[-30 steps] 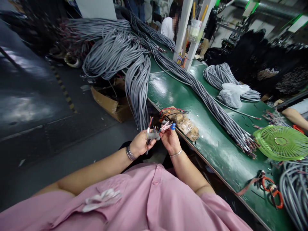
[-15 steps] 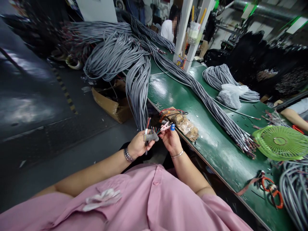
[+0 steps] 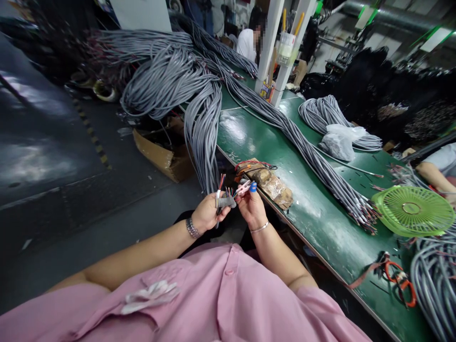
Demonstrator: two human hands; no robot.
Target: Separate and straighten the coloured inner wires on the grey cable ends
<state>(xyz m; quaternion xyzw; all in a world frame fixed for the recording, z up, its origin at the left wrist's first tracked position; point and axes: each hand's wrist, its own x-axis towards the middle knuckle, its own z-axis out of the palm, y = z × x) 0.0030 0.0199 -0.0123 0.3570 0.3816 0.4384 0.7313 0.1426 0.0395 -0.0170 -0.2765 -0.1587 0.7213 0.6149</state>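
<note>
My left hand [image 3: 207, 212] is closed round the end of a grey cable [image 3: 225, 202], with its thin coloured wires [image 3: 228, 191] fanned out above the fingers. My right hand [image 3: 251, 204] pinches some of those wires between finger and thumb; one fingertip wears a blue cover [image 3: 253, 187]. Both hands hover just off the near edge of the green table [image 3: 313, 204], in front of my pink shirt. A thick bunch of grey cables [image 3: 203, 128] hangs over the table edge right behind my hands.
A brown taped block [image 3: 270, 183] with red wires lies on the table by my hands. A long cable bundle [image 3: 313, 156] crosses the table. A green fan [image 3: 413, 211], plastic bag [image 3: 340, 137], cardboard box [image 3: 160, 149] on the floor and another person's arm [image 3: 432, 173] at right.
Both hands have stayed in place, with small finger movements among the wires. The view has shifted slightly.
</note>
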